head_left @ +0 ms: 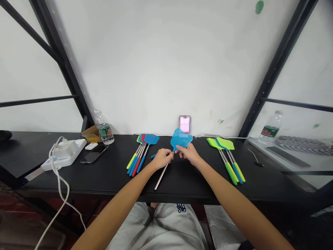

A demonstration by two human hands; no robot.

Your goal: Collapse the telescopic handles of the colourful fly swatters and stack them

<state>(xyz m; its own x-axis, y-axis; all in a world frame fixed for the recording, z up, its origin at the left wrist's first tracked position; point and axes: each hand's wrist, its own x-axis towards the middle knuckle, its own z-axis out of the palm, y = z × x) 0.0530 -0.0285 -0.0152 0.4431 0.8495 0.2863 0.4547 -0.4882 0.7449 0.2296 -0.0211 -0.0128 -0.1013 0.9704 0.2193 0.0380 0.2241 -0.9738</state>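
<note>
L hand [162, 159] has fingers clamped around the steel handle [161, 175] of a blue fly swatter [181, 140], just below the mesh head. R hand [188, 154] pinches the head's base, fingers together on it. Swatter sits mid-counter, head up & far, handle tip angled near & left, just short of the counter's [197, 184] near edge.

Open black counter lies betw. hands & R group, w/ more room along near edge.

Count: 5 swatters in L group [136, 161], 3 in R group [230, 163], 1 loose blue grip [153, 156] just beside L hand. Far L: 1 water bottle [104, 128], 1 phone [94, 153], 1 white power strip [63, 152]. Far wall: 1 blurred upright phone [184, 124].
</note>
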